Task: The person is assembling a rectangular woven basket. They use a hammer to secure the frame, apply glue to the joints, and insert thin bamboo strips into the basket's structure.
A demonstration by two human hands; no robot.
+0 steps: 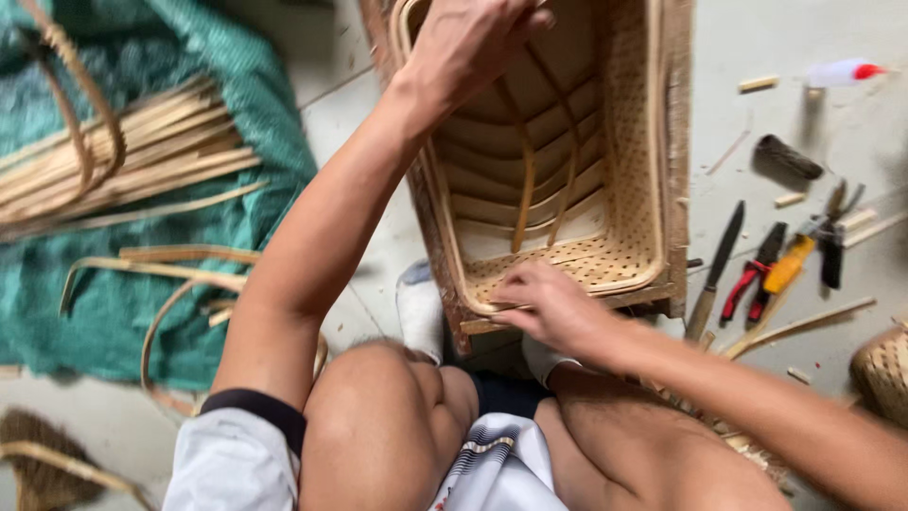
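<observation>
Pale concrete floor [378, 123] serves as the work surface, with a green cloth [142, 312] at the left carrying a bundle of split bamboo strips [142, 151] and loose curved strips beside it. At centre, a rectangular woven bamboo basket [624, 142] stands between the seated person's knees, its open side toward the camera. Its woven side panel, bent inner ribs and pale rim band are in place, so the body appears largely built; judging by the hands' positions, rim fitting remains in progress. The left hand [473, 43] grips the far rim, fingers curled over it. The right hand [553, 308] pinches a thin bamboo strip [501, 305] against the near rim. To the right lie a knife [716, 274], red-handled pliers [752, 279], yellow-handled cutters [804, 251] and a white squeeze bottle [837, 73].
</observation>
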